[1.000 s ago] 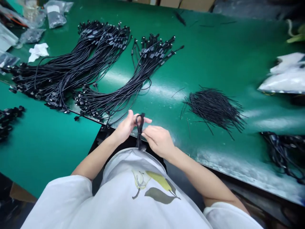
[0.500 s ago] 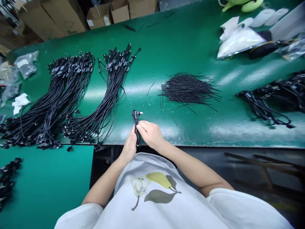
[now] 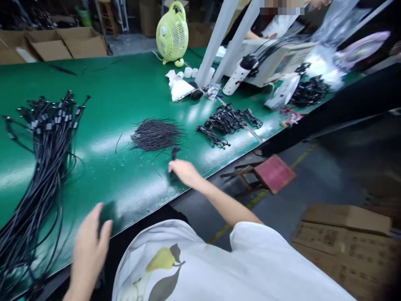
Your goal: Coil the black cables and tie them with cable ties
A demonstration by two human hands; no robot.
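Note:
My right hand [image 3: 185, 172] is closed round a small black cable bundle [image 3: 174, 154], whose top end sticks up above the fingers, over the green table [image 3: 125, 188]. My left hand [image 3: 90, 242] holds nothing; its thumb and fingers are apart near the front edge, right of a large bunch of long black cables [image 3: 50, 163]. Beyond my right hand lies a pile of thin black ties [image 3: 156, 134]. Further right sits a group of folded cable bundles [image 3: 224, 121].
A green fan [image 3: 172, 35], a spotted bottle [image 3: 237, 78], a white bag [image 3: 181, 90] and grey posts [image 3: 216, 42] stand or lie at the back. Another person's arm [image 3: 252, 35] shows behind. A red-topped stool [image 3: 275, 173] and cardboard boxes [image 3: 347, 246] are on the right.
The view has turned right. My hands have parted: the left has let go and opened, while the right has carried the cable bundle rightward, past the pile of ties.

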